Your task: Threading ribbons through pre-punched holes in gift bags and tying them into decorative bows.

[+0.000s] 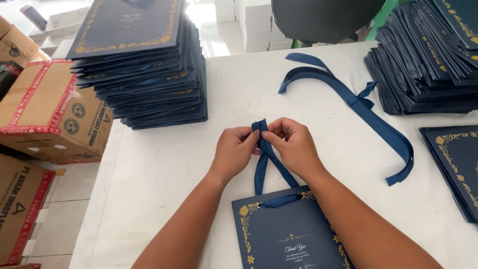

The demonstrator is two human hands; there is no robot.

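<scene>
Navy ribbon (264, 159) runs up from the flat paper gift bag (289, 234) on the white worktop (164, 164), its long axis pointing away from the person. Both the left hand (234, 149) and the right hand (294, 144) have their fingers clamped on its upper end, equally near.

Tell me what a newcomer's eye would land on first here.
First, the left hand and right hand at the centre, pinching a navy ribbon that runs up from a navy gift bag with gold floral edging at the bottom. Next, the tall stack of matching bags at upper left, and another stack at upper right. A loose ribbon curls across the white table between them.
</scene>
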